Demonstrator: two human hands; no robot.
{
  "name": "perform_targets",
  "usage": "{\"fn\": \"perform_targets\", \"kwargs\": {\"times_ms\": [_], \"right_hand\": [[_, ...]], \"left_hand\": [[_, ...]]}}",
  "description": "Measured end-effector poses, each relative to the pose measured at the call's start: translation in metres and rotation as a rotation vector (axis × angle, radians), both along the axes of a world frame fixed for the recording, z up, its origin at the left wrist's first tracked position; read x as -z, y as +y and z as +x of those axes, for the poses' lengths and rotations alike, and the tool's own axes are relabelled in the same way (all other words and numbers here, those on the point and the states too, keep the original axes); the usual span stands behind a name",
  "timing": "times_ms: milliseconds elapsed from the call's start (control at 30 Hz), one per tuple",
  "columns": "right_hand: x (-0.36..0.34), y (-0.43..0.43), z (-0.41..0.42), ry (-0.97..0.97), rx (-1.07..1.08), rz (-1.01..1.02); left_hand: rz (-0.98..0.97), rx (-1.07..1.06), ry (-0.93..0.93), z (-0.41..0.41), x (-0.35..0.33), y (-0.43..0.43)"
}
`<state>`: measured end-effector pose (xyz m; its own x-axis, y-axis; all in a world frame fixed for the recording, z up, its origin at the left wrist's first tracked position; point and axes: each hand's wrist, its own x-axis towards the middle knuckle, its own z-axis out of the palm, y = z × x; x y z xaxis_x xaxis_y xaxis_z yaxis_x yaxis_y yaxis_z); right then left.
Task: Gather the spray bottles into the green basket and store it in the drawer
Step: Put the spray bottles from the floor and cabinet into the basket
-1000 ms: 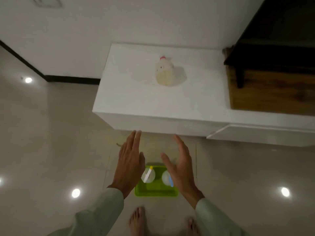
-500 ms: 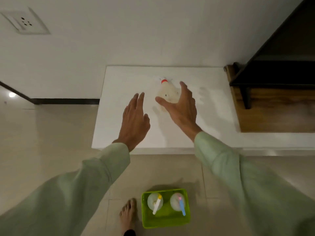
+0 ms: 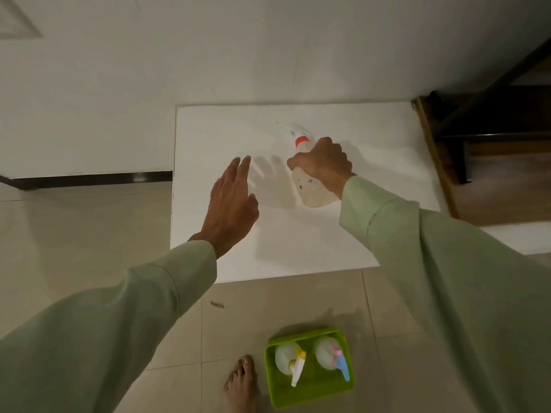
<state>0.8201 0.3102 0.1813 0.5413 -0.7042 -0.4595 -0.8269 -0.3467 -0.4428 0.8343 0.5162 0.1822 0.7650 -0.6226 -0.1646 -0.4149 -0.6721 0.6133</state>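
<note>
White cabinet top (image 3: 298,234) against the wall, bare around the hands; a dark wooden unit (image 3: 492,162) borders its right edge. Right hand (image 3: 323,165) clamped around a translucent, red-collared spray bottle (image 3: 313,192) standing there. Left hand (image 3: 231,204) hovers spread, empty. On the floor tiles (image 3: 89,234) below, the green basket (image 3: 313,391) holds two spray bottles, beside a bare foot (image 3: 241,386).

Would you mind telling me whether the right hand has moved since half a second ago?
Yes. The right hand has closed around the red-capped spray bottle on the white cabinet top; before, it hovered open beside it.
</note>
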Motion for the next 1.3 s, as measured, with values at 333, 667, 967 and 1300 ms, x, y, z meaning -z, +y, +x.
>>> {"fn": "perform_targets", "kwargs": {"times_ms": [333,667,967,1300], "right_hand": [[-0.021,0.059,-0.166,-0.313,0.238,0.264],[0.011,0.115,-0.374,-0.472,0.219,0.493],[0.116,0.185,-0.484,-0.524,0.326,0.516],[0.288,0.241,-0.489,-0.575,0.358,0.216]], "left_hand": [[-0.072,-0.029,0.032,-0.109,-0.022,0.019],[0.016,-0.078,0.143,-0.311,0.001,0.061],[0.11,-0.09,0.249,-0.396,0.078,0.096],[0.137,-0.052,0.251,-0.399,0.216,0.14]]}}
